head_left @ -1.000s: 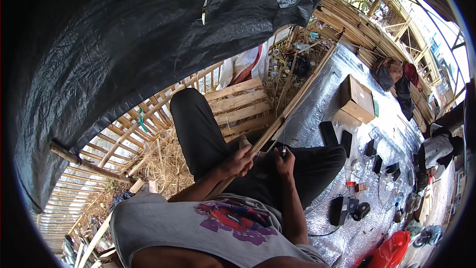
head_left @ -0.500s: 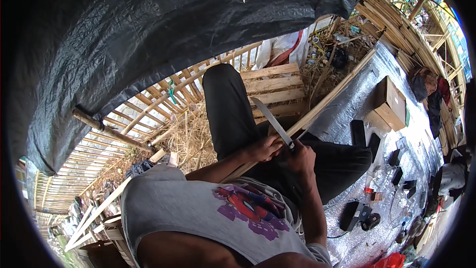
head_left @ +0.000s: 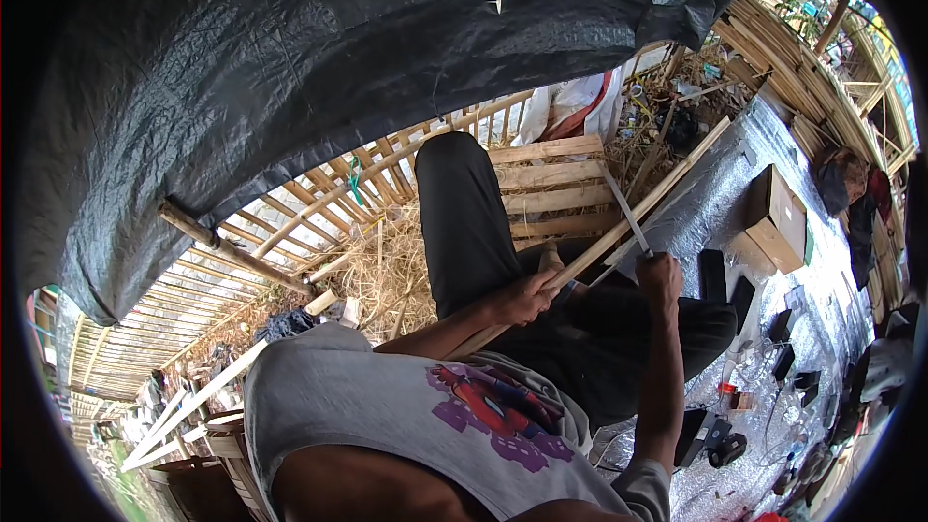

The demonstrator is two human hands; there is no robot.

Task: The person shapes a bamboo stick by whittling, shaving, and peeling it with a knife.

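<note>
The right hand (head_left: 660, 275) has raised the knife (head_left: 626, 210).

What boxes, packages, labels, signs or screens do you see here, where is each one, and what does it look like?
Cardboard box: on the silvery sheet at right, beyond the knife; rectangular, brown, with a green patch on its right side.
Flat black slabs: on the sheet below the box, near the right hand; dark rectangles, possibly devices, too small to tell.
Signs or lit screens: none visible.
</note>
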